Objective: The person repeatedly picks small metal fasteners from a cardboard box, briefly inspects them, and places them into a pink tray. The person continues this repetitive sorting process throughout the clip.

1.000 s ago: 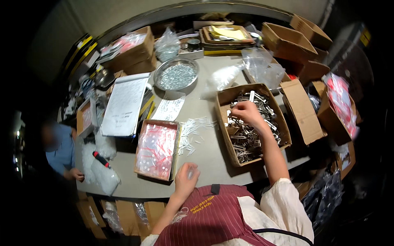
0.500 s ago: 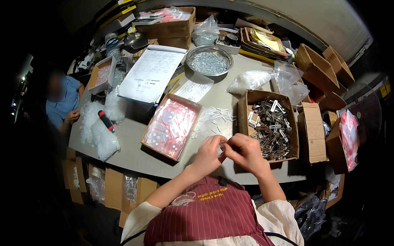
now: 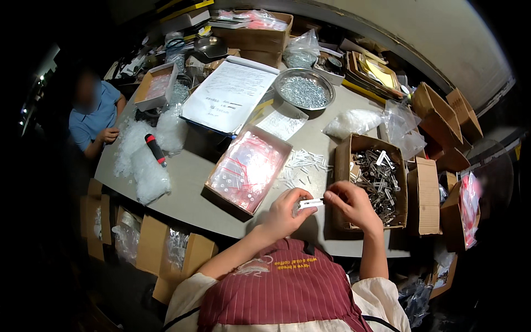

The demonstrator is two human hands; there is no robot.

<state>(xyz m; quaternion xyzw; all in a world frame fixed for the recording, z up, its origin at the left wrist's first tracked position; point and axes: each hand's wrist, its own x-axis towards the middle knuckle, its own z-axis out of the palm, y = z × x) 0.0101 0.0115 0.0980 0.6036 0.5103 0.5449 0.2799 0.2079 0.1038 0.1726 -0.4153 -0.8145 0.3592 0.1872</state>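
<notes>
Nearest, my striped maroon apron [image 3: 276,282] meets the near edge of the smooth grey tabletop [image 3: 193,172]. Just beyond it, my left hand [image 3: 285,213] grips a narrow, pale, slotted clip [image 3: 311,203] between thumb and fingers, its right end projecting. My right hand [image 3: 355,207] is half curled, with the fingertips at that end; I cannot tell whether they pinch it.

For good control, I judge it best to hold the clip level, support it close to the free end and leave the slot uncovered. Apply light, even pressure: the clip looks rigid and smooth, so a hard squeeze could twist it out of the grip. Keep both wrists low over the table.

Right of my hands, a deep corrugated carton [image 3: 341,171] holds a tangle of glossy metal clips [image 3: 381,177]. To the left, a shallow cardboard box [image 3: 225,202] contains flat, transparent bags with red lines [image 3: 243,166], film-like and reflective. Between the two containers lie slim white strips [image 3: 303,161], loosely scattered.

Farther off, a knotless heap of white pieces sits in a clear bag [image 3: 354,122]; beyond, a round metal bowl [image 3: 331,94] carries small, shiny parts.
</notes>
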